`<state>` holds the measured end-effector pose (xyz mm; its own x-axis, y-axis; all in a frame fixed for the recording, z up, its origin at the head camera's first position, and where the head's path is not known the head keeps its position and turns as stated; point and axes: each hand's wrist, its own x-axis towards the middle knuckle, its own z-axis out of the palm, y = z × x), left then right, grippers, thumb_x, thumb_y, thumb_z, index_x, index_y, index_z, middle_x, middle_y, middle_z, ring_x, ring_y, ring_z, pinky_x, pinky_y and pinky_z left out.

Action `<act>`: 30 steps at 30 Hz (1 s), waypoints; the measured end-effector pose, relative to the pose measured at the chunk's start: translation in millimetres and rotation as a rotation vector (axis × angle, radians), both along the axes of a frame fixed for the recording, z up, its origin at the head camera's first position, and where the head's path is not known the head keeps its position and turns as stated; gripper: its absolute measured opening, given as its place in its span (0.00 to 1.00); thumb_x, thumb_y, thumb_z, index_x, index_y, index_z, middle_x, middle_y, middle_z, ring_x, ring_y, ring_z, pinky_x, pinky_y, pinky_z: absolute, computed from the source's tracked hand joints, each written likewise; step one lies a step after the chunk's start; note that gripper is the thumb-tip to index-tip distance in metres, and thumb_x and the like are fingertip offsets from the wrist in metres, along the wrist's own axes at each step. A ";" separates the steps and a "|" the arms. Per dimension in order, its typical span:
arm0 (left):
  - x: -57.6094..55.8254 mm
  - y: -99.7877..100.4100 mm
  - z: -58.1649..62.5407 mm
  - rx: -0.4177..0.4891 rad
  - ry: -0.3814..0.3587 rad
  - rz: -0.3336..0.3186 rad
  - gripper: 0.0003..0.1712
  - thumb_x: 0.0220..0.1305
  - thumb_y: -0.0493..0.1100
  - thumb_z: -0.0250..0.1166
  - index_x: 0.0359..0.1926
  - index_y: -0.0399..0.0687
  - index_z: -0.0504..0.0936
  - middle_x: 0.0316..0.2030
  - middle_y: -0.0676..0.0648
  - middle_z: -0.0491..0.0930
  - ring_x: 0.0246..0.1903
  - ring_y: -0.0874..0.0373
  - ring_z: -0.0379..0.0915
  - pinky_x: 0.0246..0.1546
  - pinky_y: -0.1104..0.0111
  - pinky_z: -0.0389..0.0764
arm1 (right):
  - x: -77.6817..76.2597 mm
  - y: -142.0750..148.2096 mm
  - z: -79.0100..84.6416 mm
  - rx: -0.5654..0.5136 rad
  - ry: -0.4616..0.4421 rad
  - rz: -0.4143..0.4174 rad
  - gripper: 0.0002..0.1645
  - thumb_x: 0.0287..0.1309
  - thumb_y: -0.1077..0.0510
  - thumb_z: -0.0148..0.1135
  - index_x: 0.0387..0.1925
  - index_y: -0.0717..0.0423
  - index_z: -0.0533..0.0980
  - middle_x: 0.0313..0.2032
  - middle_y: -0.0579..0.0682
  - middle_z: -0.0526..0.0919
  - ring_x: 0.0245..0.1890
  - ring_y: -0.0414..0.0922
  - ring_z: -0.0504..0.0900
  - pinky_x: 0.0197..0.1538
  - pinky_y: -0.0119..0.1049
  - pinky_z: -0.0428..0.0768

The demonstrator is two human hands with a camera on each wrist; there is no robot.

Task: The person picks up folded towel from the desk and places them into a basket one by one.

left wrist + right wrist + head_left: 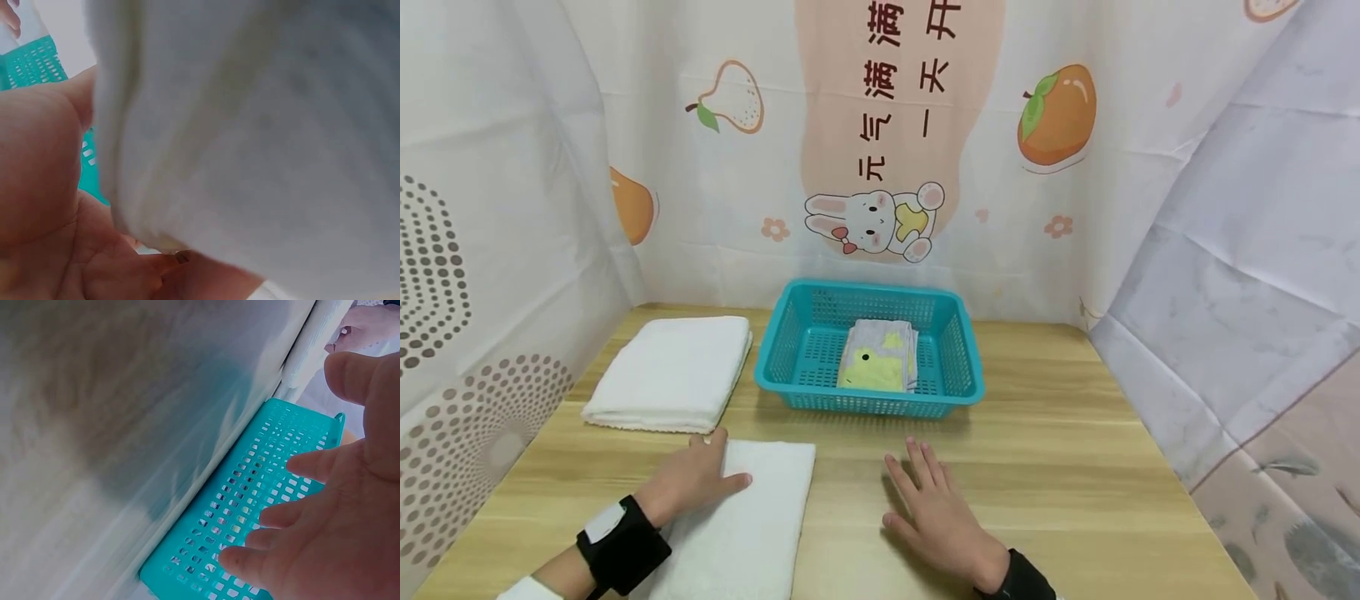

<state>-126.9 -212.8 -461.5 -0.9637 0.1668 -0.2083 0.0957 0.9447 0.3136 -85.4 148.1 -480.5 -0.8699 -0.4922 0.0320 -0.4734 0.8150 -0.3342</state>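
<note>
A folded white towel [748, 533] lies at the front left of the table. At its upper left edge my left hand [694, 477] holds it, thumb on top. In the left wrist view, the towel [250, 137] fills most of the frame, with its edge against the palm and the fingertips hidden behind it. My right hand [942, 523] is over the bare wood to the right, fingers straight and spread, holding nothing. The right wrist view shows that same right hand [337, 506] overlapping the basket's perforated side.
A teal plastic basket [868, 400] stands at the back middle, with a folded grey and yellow cloth [877, 358] inside. Another folded white towel [670, 367] lies at the back left. Patterned curtains [955, 275] enclose the wooden table [1045, 467] behind and at both sides.
</note>
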 end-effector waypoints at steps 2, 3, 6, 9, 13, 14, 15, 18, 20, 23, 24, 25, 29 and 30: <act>-0.8 1.6 0.1 -0.003 0.016 -0.004 0.52 0.58 0.62 0.70 0.62 0.22 0.62 0.43 0.20 0.73 0.34 0.37 0.79 0.31 0.49 0.79 | -0.3 -0.2 0.3 0.008 0.016 0.004 0.41 0.68 0.43 0.57 0.75 0.58 0.59 0.75 0.68 0.48 0.75 0.66 0.47 0.69 0.66 0.55; -1.1 2.6 0.1 -0.004 0.020 -0.005 0.52 0.58 0.62 0.70 0.62 0.22 0.62 0.43 0.20 0.73 0.33 0.37 0.79 0.31 0.49 0.79 | -0.1 -0.1 0.5 0.012 0.019 0.008 0.41 0.68 0.43 0.57 0.74 0.58 0.59 0.75 0.68 0.48 0.75 0.66 0.47 0.68 0.66 0.56; -1.7 5.8 -0.5 -0.006 0.025 -0.002 0.52 0.58 0.63 0.70 0.62 0.23 0.62 0.42 0.21 0.74 0.33 0.38 0.79 0.31 0.50 0.79 | 0.3 -0.3 0.8 0.009 0.020 0.022 0.42 0.68 0.42 0.57 0.74 0.58 0.59 0.75 0.68 0.49 0.75 0.66 0.47 0.67 0.67 0.58; -1.6 7.1 -2.8 -0.004 0.026 0.005 0.52 0.57 0.64 0.70 0.62 0.23 0.63 0.43 0.21 0.73 0.35 0.38 0.78 0.31 0.49 0.79 | 0.3 -1.5 0.4 -0.016 -0.005 0.037 0.42 0.68 0.41 0.57 0.75 0.57 0.59 0.75 0.68 0.48 0.75 0.67 0.47 0.66 0.67 0.58; 0.0 2.7 -6.9 0.043 0.007 0.027 0.53 0.57 0.64 0.70 0.64 0.23 0.62 0.47 0.19 0.72 0.39 0.35 0.78 0.35 0.47 0.79 | -0.2 -3.4 -3.0 -0.052 0.014 0.058 0.41 0.68 0.41 0.57 0.74 0.57 0.60 0.74 0.69 0.51 0.73 0.68 0.50 0.64 0.67 0.61; 0.9 0.1 -7.6 0.069 -0.004 0.033 0.54 0.57 0.63 0.70 0.65 0.24 0.62 0.48 0.19 0.71 0.40 0.35 0.78 0.36 0.47 0.79 | -0.3 -3.6 -4.3 -0.056 0.030 0.062 0.41 0.68 0.41 0.57 0.73 0.57 0.61 0.73 0.70 0.52 0.73 0.68 0.52 0.63 0.67 0.62; 1.9 -2.8 -7.7 0.103 -0.018 0.037 0.54 0.57 0.62 0.71 0.66 0.25 0.61 0.50 0.18 0.70 0.42 0.33 0.78 0.37 0.46 0.79 | -0.4 -3.8 -5.5 -0.062 0.050 0.066 0.41 0.67 0.41 0.58 0.73 0.58 0.62 0.73 0.70 0.54 0.72 0.69 0.53 0.62 0.68 0.64; 8.1 -14.1 -8.0 0.188 -0.072 0.041 0.54 0.58 0.58 0.72 0.69 0.26 0.58 0.51 0.17 0.69 0.46 0.31 0.76 0.41 0.44 0.78 | 1.8 -4.1 -10.6 -0.075 0.076 0.064 0.41 0.66 0.41 0.59 0.71 0.59 0.63 0.71 0.71 0.56 0.70 0.70 0.56 0.60 0.68 0.66; 13.7 -22.9 -7.9 0.231 -0.111 0.035 0.54 0.57 0.55 0.73 0.70 0.26 0.55 0.53 0.15 0.67 0.50 0.27 0.73 0.44 0.41 0.76 | 2.4 -4.3 -12.7 -0.079 0.060 0.054 0.41 0.66 0.40 0.59 0.71 0.58 0.63 0.71 0.71 0.56 0.70 0.70 0.57 0.59 0.68 0.67; 21.7 -33.4 -8.9 0.261 -0.154 0.031 0.56 0.56 0.53 0.74 0.71 0.26 0.53 0.55 0.15 0.66 0.55 0.24 0.69 0.49 0.37 0.72 | 2.1 -4.3 -14.0 -0.084 0.039 0.041 0.42 0.66 0.39 0.59 0.72 0.57 0.63 0.72 0.70 0.56 0.70 0.69 0.57 0.59 0.68 0.67; 23.9 -35.2 -9.6 0.265 -0.159 0.033 0.56 0.56 0.52 0.74 0.72 0.27 0.53 0.56 0.15 0.66 0.56 0.24 0.67 0.51 0.36 0.70 | 1.7 -3.9 -14.3 -0.085 0.034 0.038 0.42 0.65 0.39 0.59 0.72 0.57 0.62 0.72 0.70 0.55 0.70 0.69 0.56 0.59 0.68 0.67; 25.8 -35.7 -10.4 0.269 -0.158 0.031 0.56 0.56 0.52 0.75 0.72 0.27 0.53 0.57 0.16 0.67 0.57 0.24 0.67 0.53 0.35 0.68 | 0.9 -3.5 -14.1 -0.088 0.033 0.038 0.42 0.66 0.39 0.59 0.72 0.57 0.62 0.72 0.70 0.55 0.70 0.69 0.56 0.59 0.68 0.67; 26.8 -28.2 -10.7 0.295 -0.125 0.032 0.57 0.55 0.51 0.75 0.72 0.28 0.53 0.61 0.22 0.68 0.61 0.28 0.66 0.57 0.36 0.65 | -2.8 -0.7 -12.6 -0.105 0.038 0.033 0.43 0.65 0.41 0.60 0.73 0.58 0.61 0.72 0.71 0.54 0.70 0.70 0.56 0.58 0.69 0.67; 25.7 -25.4 -10.4 0.309 -0.117 0.027 0.57 0.54 0.51 0.75 0.72 0.28 0.54 0.62 0.22 0.67 0.61 0.28 0.65 0.57 0.36 0.65 | -3.9 0.1 -11.8 -0.118 0.035 0.033 0.43 0.65 0.41 0.61 0.73 0.59 0.61 0.72 0.72 0.54 0.70 0.71 0.56 0.58 0.70 0.67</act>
<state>-101.2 -238.2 -471.9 -0.9411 0.2138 -0.2619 0.0180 0.8051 0.5929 -89.3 148.2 -492.3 -0.8506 -0.5116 0.1219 -0.5126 0.7546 -0.4097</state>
